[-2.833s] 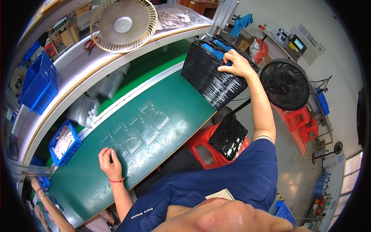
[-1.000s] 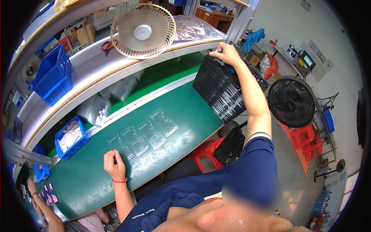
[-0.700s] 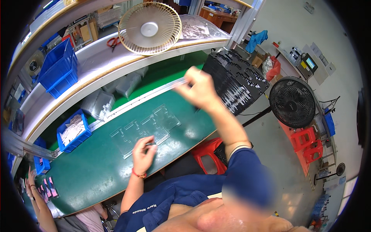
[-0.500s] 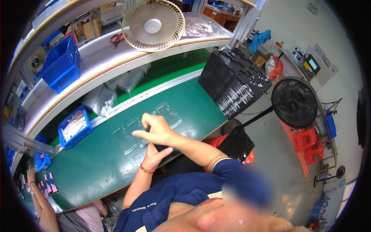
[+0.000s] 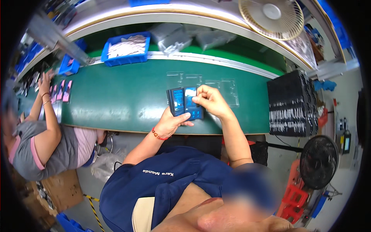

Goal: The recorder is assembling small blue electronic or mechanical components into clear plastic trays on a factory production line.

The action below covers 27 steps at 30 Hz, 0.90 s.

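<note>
Over the green workbench (image 5: 123,92), my left hand (image 5: 170,124) is closed around a stack of thin dark rectangular cards (image 5: 177,102) printed in blue, its thumb across the lower edge. Between the thumb and fingers of my right hand (image 5: 212,101) is the upper right edge of one dark card (image 5: 194,107), which lies beside the stack and overlaps it. Whether these are cards or small flat packs cannot be made out. Just beyond my hands, several clear plastic trays (image 5: 230,92) lie in a row on the bench, partly hidden by the cards and my right hand.
A blue bin (image 5: 125,60) of pale slips stands at the back left, near bagged clear plastic parts (image 5: 172,40). Tall stacked black trays (image 5: 291,104) stand at the right end, with a black fan (image 5: 319,162) beyond. Another person's hands (image 5: 45,83) work at the far left.
My view has swung left and levelled. My right hand no longer crosses over my left; the dark cards, mostly hidden before, now show fanned apart between both hands.
</note>
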Motion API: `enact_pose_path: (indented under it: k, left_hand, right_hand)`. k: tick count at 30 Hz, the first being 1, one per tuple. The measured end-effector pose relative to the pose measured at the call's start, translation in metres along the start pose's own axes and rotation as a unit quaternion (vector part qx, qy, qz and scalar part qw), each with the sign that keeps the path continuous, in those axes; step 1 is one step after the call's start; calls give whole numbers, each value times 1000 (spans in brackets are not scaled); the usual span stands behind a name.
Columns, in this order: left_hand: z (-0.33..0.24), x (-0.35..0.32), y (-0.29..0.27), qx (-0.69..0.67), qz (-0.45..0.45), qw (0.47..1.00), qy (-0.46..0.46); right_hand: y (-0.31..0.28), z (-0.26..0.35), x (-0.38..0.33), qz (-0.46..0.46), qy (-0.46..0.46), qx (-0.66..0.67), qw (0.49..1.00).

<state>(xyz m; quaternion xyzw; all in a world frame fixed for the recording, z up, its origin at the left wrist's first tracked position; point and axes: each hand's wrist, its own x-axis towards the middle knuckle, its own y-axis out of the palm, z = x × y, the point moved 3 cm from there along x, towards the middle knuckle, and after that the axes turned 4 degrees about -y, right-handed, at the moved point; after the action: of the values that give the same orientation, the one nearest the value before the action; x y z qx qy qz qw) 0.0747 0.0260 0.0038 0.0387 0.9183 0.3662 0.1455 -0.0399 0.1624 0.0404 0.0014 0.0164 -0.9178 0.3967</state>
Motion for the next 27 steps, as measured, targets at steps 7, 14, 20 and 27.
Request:
enact_pose_path:
  k: [7, 14, 20, 27]
  left_hand:
    - [-20, -40, -40, -84, -70, 991, 78]
    - [-20, -43, -51, -142, -53, 986, 69]
    - [-11, -18, -36, -20, -76, 996, 45]
    - [-10, 0, -23, -31, -61, 997, 35]
  right_hand:
    - [5, -23, 73, -120, -19, -178, 977]
    - [37, -18, 73, -121, -168, -483, 851]
    - [43, -9, 41, -27, -90, -209, 973]
    - [-8, -23, 40, -157, -46, -150, 975]
